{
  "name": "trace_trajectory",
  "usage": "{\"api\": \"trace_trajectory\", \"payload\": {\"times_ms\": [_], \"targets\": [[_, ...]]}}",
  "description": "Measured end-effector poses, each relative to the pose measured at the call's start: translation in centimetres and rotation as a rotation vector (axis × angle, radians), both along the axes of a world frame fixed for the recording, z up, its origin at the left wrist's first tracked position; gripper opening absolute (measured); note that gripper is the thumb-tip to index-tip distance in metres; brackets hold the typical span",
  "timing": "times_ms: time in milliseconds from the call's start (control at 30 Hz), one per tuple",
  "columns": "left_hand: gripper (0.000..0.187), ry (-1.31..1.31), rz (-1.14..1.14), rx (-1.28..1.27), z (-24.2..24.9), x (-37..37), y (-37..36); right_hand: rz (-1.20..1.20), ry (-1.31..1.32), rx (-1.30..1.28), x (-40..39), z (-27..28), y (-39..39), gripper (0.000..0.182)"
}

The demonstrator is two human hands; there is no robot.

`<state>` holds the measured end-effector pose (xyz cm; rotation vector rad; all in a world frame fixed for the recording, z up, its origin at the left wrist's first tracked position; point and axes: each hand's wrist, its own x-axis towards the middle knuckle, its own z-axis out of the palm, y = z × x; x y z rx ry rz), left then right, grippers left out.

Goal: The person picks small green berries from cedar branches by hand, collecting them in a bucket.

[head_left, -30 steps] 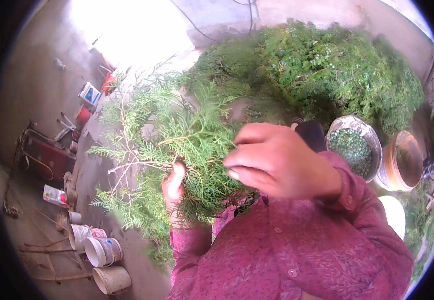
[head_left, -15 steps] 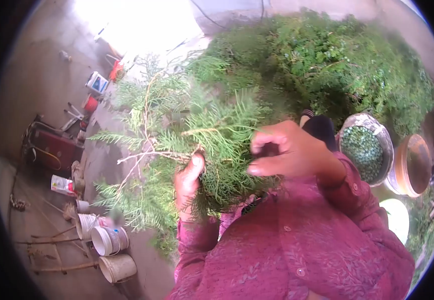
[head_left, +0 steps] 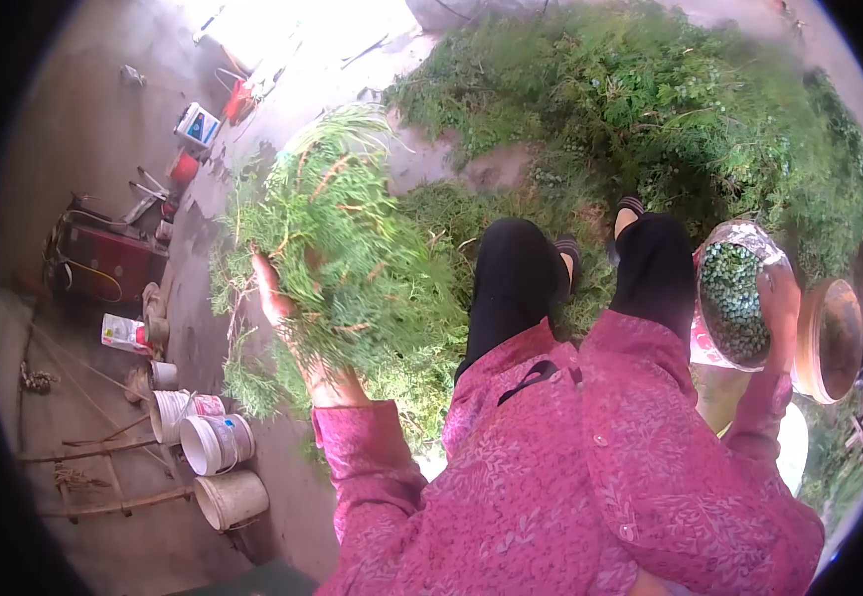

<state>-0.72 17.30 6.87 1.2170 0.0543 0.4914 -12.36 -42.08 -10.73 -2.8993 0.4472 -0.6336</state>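
A leafy green branch (head_left: 337, 223) is in my left hand (head_left: 270, 290), raised on the left; its foliage covers part of the fingers. My right hand (head_left: 779, 306) is at the right rim of a bucket (head_left: 698, 336) filled with small green berries (head_left: 732, 298). The fingers of that hand point toward the berries, and whether anything is between them is hidden.
A large heap of cut branches (head_left: 650, 99) spreads across the top right. Beside the berry bucket stands a wide tub (head_left: 831, 340). White buckets (head_left: 218, 444), a dark red box (head_left: 108, 260) and a ladder (head_left: 118, 507) are at the left.
My right hand has moved from beside the branch out to the berry bucket. My left hand has shifted left and up with the branch, uncovering my legs.
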Motion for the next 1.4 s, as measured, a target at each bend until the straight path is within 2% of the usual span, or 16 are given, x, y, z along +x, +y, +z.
{"api": "trace_trajectory", "payload": {"times_ms": [33, 100, 167, 200, 233, 300, 333, 433, 500, 567, 633, 767, 967, 1067, 1200, 1400], "targets": [[0.070, -0.093, 0.075, -0.002, -0.1, 0.1, -0.3, 0.005, 0.007, 0.000, -0.4, 0.9, 1.1, 0.029], [0.067, -0.145, 0.061, 0.027, 0.0, 0.1, 0.4, -0.249, 0.278, 0.329, -1.4, 2.2, 3.3, 0.037], [0.064, 0.046, 0.185, 0.172, 1.1, -0.6, 0.5, -0.225, 0.266, 0.385, -1.6, 1.3, 3.8, 0.038], [0.064, 0.134, -0.051, -0.016, 2.3, 0.0, 2.0, -0.183, 0.264, 0.413, -1.4, 1.2, 4.2, 0.038], [0.064, 0.137, -0.055, -0.019, 1.8, 0.1, 1.7, -0.141, 0.264, 0.439, -1.3, 1.0, 4.4, 0.038], [0.064, -0.056, 0.171, 0.158, 1.9, -0.3, -0.1, -0.074, 0.215, 0.458, -0.6, 0.9, 4.5, 0.038], [0.070, -0.014, 0.050, 0.126, 2.6, -0.2, 0.5, -0.047, 0.197, 0.440, 0.0, 1.5, 4.9, 0.038], [0.076, 0.125, 0.042, 0.107, -3.9, 1.8, 8.4, 0.008, 0.145, 0.409, 0.8, 1.7, 4.6, 0.037], [0.079, 0.345, -0.147, 0.003, -6.4, -0.3, 9.8, 0.007, 0.083, 0.442, 0.8, 1.6, 4.5, 0.037], [0.074, 0.784, 0.412, -0.582, -10.0, 0.1, 10.9, -0.001, 0.087, 0.475, 0.2, 1.6, 4.4, 0.037], [0.070, 0.886, 0.415, -0.472, -14.8, -2.5, 14.4, -0.001, 0.099, 0.500, -0.5, 1.6, 4.4, 0.037], [0.066, 0.886, 0.363, -0.552, -17.1, -4.8, 16.5, -0.029, 0.130, 0.490, -0.9, 1.7, 4.2, 0.038], [0.046, 0.714, 0.268, -0.536, -13.7, -2.6, 15.8, 0.034, 0.025, 0.574, 0.7, 3.4, 7.1, 0.036], [0.032, 0.643, 0.070, -0.339, -10.9, -0.7, 13.5, 0.126, -0.052, 0.591, 1.6, 4.5, 9.3, 0.034], [0.030, 0.572, -0.247, -0.242, -8.8, 2.1, 9.7, 0.257, -0.058, 0.646, 3.3, 6.1, 12.2, 0.031], [0.031, 0.590, -0.337, -0.115, -8.0, 3.4, 6.2, 0.470, -0.031, 0.708, 6.7, 5.3, 15.6, 0.030]]}}
